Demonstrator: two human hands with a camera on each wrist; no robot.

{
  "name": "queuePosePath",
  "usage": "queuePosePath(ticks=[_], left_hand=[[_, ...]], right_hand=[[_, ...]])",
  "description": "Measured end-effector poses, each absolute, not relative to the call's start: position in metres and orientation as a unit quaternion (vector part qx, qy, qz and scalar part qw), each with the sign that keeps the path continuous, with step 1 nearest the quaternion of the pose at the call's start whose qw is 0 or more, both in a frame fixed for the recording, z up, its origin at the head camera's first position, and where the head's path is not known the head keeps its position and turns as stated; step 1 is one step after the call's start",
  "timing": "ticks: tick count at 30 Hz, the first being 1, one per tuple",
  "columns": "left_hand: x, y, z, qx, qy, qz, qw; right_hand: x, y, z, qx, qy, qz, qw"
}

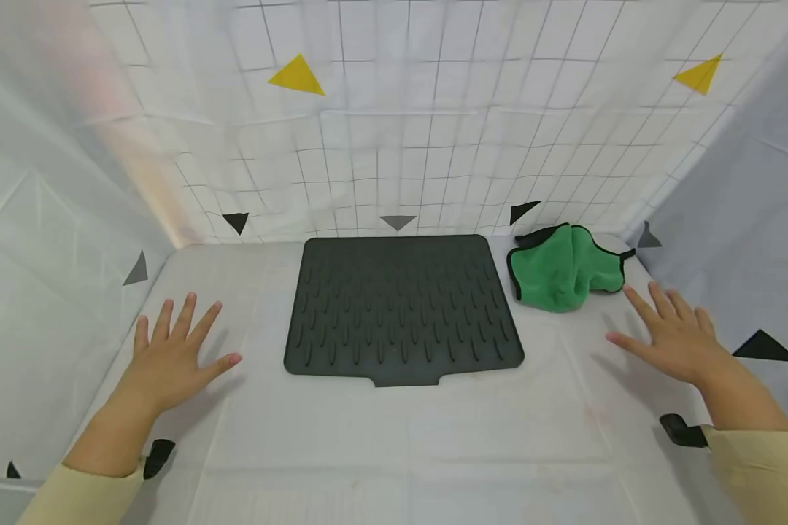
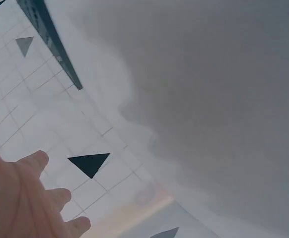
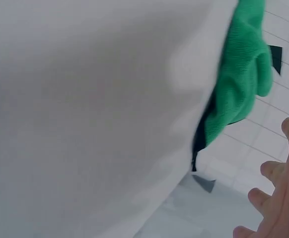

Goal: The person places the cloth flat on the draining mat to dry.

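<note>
A dark grey ribbed mat lies flat in the middle of the white table. A crumpled green cloth with black trim sits at its right rear corner, seen also in the right wrist view as the green cloth. My left hand lies flat on the table left of the mat, fingers spread, holding nothing; its fingers show in the left wrist view. My right hand rests flat just in front and right of the cloth, fingers spread, with its fingertips visible at the wrist view's edge.
White gridded sheets with yellow and black triangles wall the table at the back and on both sides. Bare white surface lies in front of the mat. Black wrist straps show at both cuffs.
</note>
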State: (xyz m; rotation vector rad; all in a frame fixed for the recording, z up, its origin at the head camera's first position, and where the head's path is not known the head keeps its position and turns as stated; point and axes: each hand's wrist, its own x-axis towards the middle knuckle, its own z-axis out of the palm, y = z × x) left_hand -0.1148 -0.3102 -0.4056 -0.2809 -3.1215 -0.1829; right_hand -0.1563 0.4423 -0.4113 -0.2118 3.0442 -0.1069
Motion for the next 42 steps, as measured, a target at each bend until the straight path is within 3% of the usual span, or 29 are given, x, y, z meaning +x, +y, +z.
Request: queuePosePath(ticks=[11, 21, 42], left_hand=[[-0.121, -0.291, -0.399, -0.101, -0.99, -0.093, -0.022], [-0.128, -0.273, -0.399, -0.097, -0.986, -0.12, -0.064], [-0.137, -0.245, -0.408, -0.118, -0.976, -0.156, -0.101]], right_hand=[[-0.157, 0.425, -0.403, -0.084, 0.995, -0.055, 0.008], [-0.168, 0.408, -0.398, -0.093, 0.988, -0.121, 0.025], [-0.199, 0.388, -0.402, -0.105, 0.978, -0.18, 0.027]])
